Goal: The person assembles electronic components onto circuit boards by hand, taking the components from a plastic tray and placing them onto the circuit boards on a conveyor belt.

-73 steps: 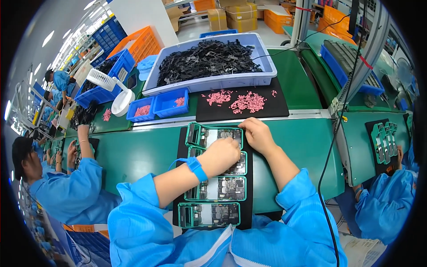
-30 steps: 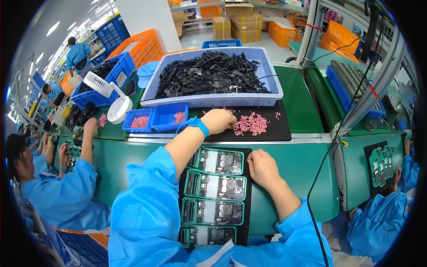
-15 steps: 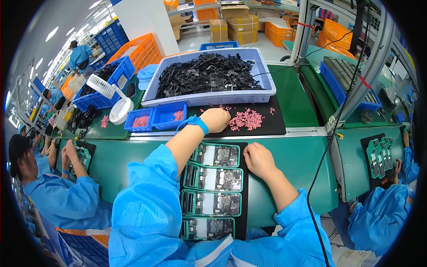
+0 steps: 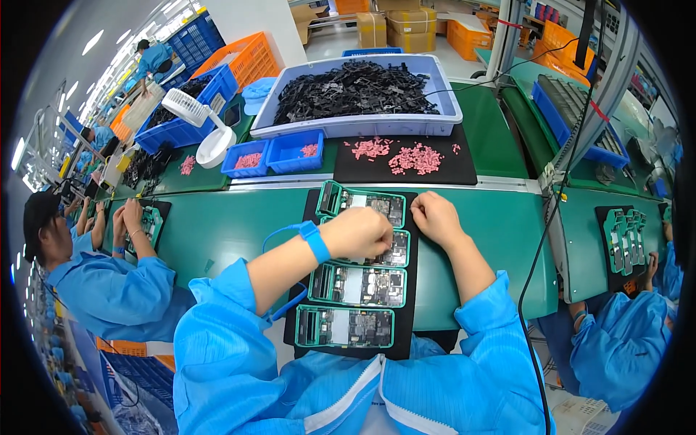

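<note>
A column of several green-edged frames with circuit boards [image 4: 370,287] lies on a black mat [image 4: 406,338] before me. Over the second frame from the far end, my left hand [image 4: 359,233] is closed with fingertips pinched downward; whatever they hold is hidden. A blue wrist strap [image 4: 314,242] with a cord circles that wrist. My right hand [image 4: 437,217] rests beside the far frame at the mat's right edge, its fingers curled together, and I cannot see anything in them. Small pink pieces [image 4: 415,159] lie in two heaps on a farther black mat [image 4: 464,165].
A large pale bin [image 4: 355,129] of black plastic parts stands at the back. Two small blue trays [image 4: 295,162] hold pink pieces, next to a white fan [image 4: 214,148]. A black cable [image 4: 523,304] hangs at right. Co-workers [image 4: 109,283] sit on either side.
My left hand has come back from the pink pieces to the second frame. My right hand stays near the far frame. The whole view has shifted, with the bins now higher in the picture.
</note>
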Motion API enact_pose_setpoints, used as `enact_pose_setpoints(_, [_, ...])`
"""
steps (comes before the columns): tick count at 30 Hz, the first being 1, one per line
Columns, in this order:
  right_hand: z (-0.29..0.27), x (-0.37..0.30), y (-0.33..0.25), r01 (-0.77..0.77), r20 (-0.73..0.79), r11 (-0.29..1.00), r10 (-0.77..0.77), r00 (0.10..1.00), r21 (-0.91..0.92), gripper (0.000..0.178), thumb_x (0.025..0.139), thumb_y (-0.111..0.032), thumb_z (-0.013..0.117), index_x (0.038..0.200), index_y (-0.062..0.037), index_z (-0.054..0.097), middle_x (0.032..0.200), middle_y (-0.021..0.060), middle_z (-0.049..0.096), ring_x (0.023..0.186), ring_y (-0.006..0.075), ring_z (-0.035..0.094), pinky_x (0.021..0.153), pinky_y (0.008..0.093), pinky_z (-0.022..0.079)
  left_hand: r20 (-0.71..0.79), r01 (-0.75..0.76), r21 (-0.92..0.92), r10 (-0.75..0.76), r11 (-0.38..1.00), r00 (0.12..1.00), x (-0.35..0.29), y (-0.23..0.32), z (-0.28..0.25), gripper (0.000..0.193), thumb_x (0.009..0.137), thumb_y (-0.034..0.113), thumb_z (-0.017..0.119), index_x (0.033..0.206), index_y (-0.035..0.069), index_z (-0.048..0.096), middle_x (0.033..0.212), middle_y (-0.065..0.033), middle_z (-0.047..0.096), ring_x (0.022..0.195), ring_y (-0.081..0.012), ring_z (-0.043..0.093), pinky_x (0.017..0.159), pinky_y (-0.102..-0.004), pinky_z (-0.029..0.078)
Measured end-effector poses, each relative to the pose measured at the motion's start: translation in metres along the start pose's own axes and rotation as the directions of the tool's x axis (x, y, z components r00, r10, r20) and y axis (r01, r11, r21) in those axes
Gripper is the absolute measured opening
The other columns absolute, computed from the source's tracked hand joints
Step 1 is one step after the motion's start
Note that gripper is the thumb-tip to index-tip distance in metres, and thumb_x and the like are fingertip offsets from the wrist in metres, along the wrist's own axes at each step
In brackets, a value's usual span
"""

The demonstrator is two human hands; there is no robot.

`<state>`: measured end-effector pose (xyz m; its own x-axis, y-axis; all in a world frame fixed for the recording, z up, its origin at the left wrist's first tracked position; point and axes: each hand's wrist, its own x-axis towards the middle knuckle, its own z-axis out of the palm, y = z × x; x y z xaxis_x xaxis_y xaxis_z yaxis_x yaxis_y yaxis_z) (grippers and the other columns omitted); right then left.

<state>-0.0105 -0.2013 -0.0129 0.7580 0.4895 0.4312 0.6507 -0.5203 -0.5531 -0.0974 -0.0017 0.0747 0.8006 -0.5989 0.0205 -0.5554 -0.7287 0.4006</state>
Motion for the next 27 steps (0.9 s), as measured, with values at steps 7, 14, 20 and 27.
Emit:
enact_pose_setpoints(7, [0.003,-0.003,-0.001,-0.012,-0.014,1.0,0.012,1.0,0.003,0.006,0.077,-0.012,0.062,0.076,-0.0058,0.062,0.078,0.0127,0.062,0.074,0.0323,0.062,0.067,0.0423,0.05,0.034,0.002,-0.02,-0.001,1.0,0.999,-0.024,0.022,0.021,0.007,0.073,0.013,0.064,0.073,0.007,0.065,0.074,-0.0112,0.064,0.071,-0.0305,0.063,0.065,-0.0401,0.051])
enact_pose_setpoints(14, [0.004,-0.004,-0.001,-0.023,-0.025,1.0,0.023,0.999,0.005,0.006,0.077,-0.012,0.062,0.077,-0.006,0.062,0.079,0.0124,0.062,0.075,0.0324,0.061,0.068,0.0422,0.05,-0.003,-0.024,0.164,0.024,0.986,1.0,-0.028,0.034,0.036,0.01,0.072,0.015,0.063,0.071,0.005,0.065,0.074,-0.0114,0.064,0.071,-0.03,0.064,0.064,-0.0405,0.052])
enact_pose_setpoints(20, [0.0,-0.004,-0.004,0.02,-0.011,0.999,-0.02,1.0,-0.046,0.006,0.078,-0.012,0.062,0.078,-0.0056,0.062,0.08,0.0128,0.061,0.077,0.0324,0.061,0.069,0.0424,0.05,0.06,-0.092,0.419,0.073,0.903,0.995,-0.022,0.043,0.042,0.007,0.068,0.012,0.063,0.066,0.005,0.063,0.072,-0.012,0.064,0.071,-0.0289,0.065,0.065,-0.0383,0.052])
enact_pose_setpoints(27, [-0.018,-0.016,-0.02,0.087,-0.065,0.988,-0.096,0.993,-0.126,0.004,0.079,-0.01,0.061,0.079,-0.0055,0.06,0.079,0.0128,0.06,0.078,0.0321,0.061,0.069,0.0421,0.05,-0.023,-0.095,0.578,0.133,0.81,0.991,-0.029,0.063,0.053,0.008,0.067,0.015,0.061,0.062,0.009,0.064,0.068,-0.0065,0.064,0.07,-0.0221,0.064,0.065,-0.0338,0.05])
